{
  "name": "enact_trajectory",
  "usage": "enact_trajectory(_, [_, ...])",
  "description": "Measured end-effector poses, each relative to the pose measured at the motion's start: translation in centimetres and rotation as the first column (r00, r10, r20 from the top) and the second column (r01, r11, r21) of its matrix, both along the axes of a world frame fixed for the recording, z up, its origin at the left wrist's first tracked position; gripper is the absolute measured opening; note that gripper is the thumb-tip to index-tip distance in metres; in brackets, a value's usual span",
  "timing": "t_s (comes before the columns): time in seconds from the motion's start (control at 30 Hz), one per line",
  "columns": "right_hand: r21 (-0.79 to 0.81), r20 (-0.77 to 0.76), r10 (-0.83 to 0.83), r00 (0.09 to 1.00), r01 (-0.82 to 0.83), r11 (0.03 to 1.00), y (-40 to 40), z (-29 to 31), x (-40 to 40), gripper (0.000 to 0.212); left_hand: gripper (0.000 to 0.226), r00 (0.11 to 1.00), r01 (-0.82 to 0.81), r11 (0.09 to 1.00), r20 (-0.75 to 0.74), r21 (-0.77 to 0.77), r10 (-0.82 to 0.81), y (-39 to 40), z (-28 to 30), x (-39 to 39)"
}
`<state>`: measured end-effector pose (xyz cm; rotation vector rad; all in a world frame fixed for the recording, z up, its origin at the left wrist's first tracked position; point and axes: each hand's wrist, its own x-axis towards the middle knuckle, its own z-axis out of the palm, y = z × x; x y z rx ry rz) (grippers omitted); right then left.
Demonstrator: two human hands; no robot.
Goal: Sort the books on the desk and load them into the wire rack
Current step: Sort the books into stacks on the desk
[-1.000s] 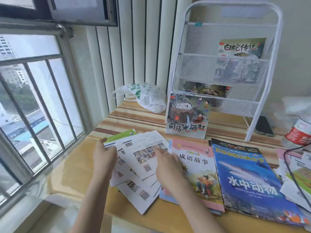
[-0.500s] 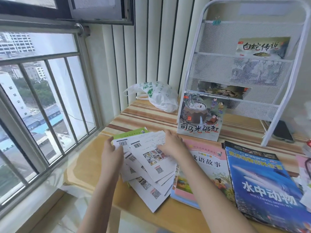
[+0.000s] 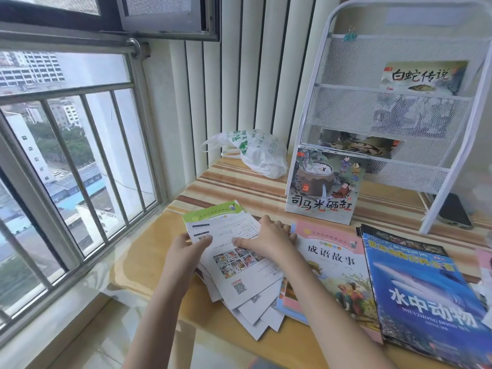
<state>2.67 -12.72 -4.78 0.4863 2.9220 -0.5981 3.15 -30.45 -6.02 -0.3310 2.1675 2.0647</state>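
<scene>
Both hands are on the fanned pile of thin white booklets (image 3: pixel 239 265) sitting near the left edge of the table (image 3: pixel 149 251). The left hand (image 3: pixel 190 251) is mostly open, fingers stretched forward and lying flat on the left side of the pile, thumb tip resting on a top sheet; can't tell if anything is actually pinched. The right hand (image 3: pixel 269 239) is spread wide, palm down, pressing on the upper right part of the pile, right where it meets the pink book (image 3: pixel 332 265). Both forearms come in from the near edge, angling toward each other.

The pink book lies flat just right of the pile, and the blue sea-animal book (image 3: pixel 423 294) overlaps its right side. The wire rack (image 3: pixel 452 166) stands at the far right of the table with one book (image 3: pixel 423 75) in its top pocket and another (image 3: pixel 359 146) lower down. A jar-picture book (image 3: pixel 323 185) leans upright against the rack's front. A plastic bag (image 3: pixel 255 153) sits at the far edge, a phone (image 3: pixel 454 213) beside the rack's foot.
</scene>
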Motion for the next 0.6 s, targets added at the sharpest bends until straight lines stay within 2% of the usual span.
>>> enact_trajectory(0.13, [-0.005, -0.007, 0.026, 1.0, -0.026, 1.0, 0.2, -0.1, 0.1, 0.106, 0.023, 0.993, -0.024, 0.946, -0.118, -0.324, -0.015, 0.0, 0.2, 1.3])
enact_trajectory(0.2, [-0.014, -0.009, 0.041, 0.999, -0.041, 0.999, 0.1, 0.0, 0.1, 0.107, 0.025, 0.991, -0.015, 0.923, -0.129, -0.385, -0.038, 0.0, 0.3, 1.8])
enact_trajectory(0.4, [-0.041, 0.015, 0.103, 0.995, -0.103, 0.994, 0.3, 0.4, 0.2, 0.104, 0.044, 0.995, 0.081, 0.917, -0.026, -0.391, -0.099, 0.4, 1.3, 1.9])
enact_trajectory(0.57, [-0.122, -0.04, 0.086, 0.996, -0.09, 0.988, 0.4, 0.2, 0.5, 0.099, 0.048, 0.993, 0.03, 0.972, -0.1, -0.231, -0.055, 0.1, 1.5, 2.0])
enact_trajectory(0.6, [-0.153, -0.049, 0.069, 0.996, -0.076, 0.985, 0.4, 0.2, 0.5, 0.097, 0.049, 0.995, 0.003, 0.99, -0.094, -0.138, -0.016, 0.2, 1.6, 2.0])
